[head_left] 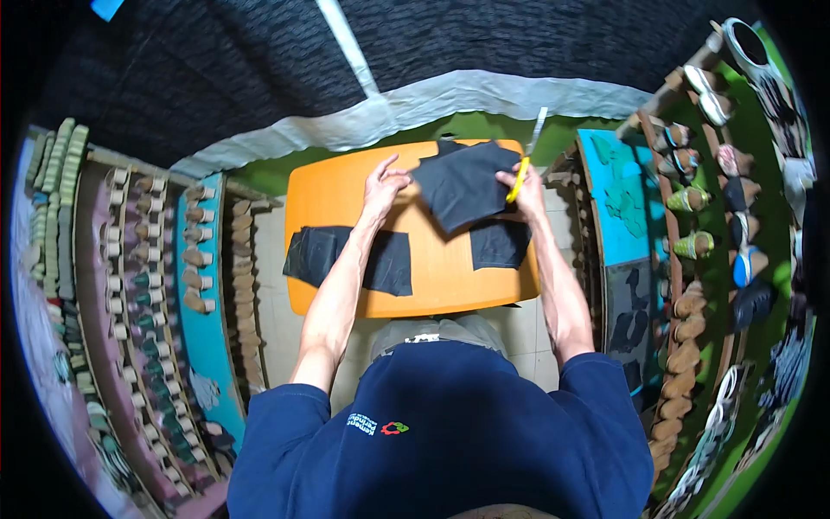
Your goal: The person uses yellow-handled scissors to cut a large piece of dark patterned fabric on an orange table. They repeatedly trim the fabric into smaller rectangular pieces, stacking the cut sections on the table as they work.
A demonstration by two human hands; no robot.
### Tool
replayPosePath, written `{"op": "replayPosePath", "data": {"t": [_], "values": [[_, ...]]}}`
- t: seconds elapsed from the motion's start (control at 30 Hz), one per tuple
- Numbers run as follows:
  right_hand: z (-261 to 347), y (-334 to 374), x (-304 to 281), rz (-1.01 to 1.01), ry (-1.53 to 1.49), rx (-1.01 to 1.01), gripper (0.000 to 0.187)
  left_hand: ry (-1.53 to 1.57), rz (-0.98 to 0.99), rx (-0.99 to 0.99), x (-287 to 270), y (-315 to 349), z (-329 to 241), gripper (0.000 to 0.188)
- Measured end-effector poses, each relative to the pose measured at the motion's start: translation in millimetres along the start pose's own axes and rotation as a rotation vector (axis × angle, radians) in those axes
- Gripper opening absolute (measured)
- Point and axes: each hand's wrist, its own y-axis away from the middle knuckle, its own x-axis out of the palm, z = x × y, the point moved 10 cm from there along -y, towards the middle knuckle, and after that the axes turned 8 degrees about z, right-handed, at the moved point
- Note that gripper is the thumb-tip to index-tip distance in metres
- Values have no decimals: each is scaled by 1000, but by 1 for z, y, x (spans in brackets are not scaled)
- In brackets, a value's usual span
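Gripping yellow-handled scissors [518,180] in the right hand [530,192], and catching a dark fabric piece [467,186] by one edge too! Meeting its opposite edge with the loosely curled left hand [384,189]; pinching or just touching, can't tell. Up between both hands, over the orange table [441,290].

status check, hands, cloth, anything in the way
Left hand at left edge of black fabric sheet, grip unclear. Right hand at sheet's right edge, holding yellow-handled metal scissors. Other black fabric pieces on orange rounded table, no blockage seen.
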Motion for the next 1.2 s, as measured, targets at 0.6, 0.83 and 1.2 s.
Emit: {"op": "replayPosePath", "data": {"t": [0.6,0.83,1.2], "values": [[-117,163,139,72,736,84,47,-944,-688,-248,-163,228,107,91],[-111,175,232,80,827,99,58,-923,-504,-172,-182,229,120,49],[-113,164,173,36,562,105,56,70,-485,-89,-259,233,114,21]]}}
